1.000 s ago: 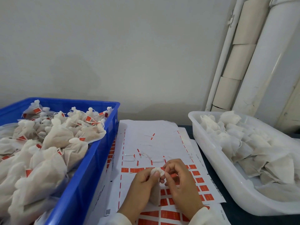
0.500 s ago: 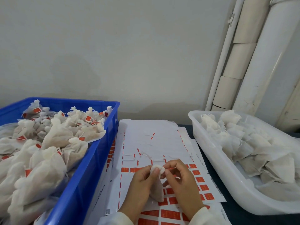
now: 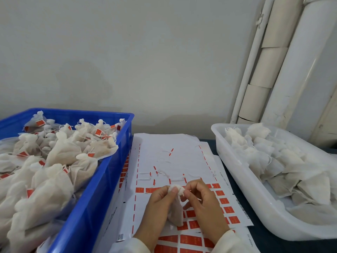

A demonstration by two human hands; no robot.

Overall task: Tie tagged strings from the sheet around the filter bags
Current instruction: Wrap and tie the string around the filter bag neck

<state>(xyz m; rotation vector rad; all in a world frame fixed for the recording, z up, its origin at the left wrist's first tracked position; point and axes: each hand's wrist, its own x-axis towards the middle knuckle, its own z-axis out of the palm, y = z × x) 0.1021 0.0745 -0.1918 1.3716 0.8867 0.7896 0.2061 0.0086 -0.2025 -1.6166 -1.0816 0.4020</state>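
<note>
A white filter bag (image 3: 176, 210) hangs between both hands over the white sheet (image 3: 169, 161) of red tags. My left hand (image 3: 157, 209) grips the bag's gathered neck, the bunched top poking out above the fingers. My right hand (image 3: 202, 203) pinches a thin white string close against that neck. Rows of red tags (image 3: 228, 209) lie on the sheet beneath and to the right of my hands.
A blue crate (image 3: 102, 183) on the left is heaped with tied, red-tagged bags. A white tub (image 3: 242, 181) on the right holds several untied filter bags. White pipes and cardboard tubes (image 3: 264, 70) lean against the wall at the back right.
Both hands have stayed over the sheet. The right hand's fingers have shifted around the bag's neck with the string, and the bag hangs a little lower.
</note>
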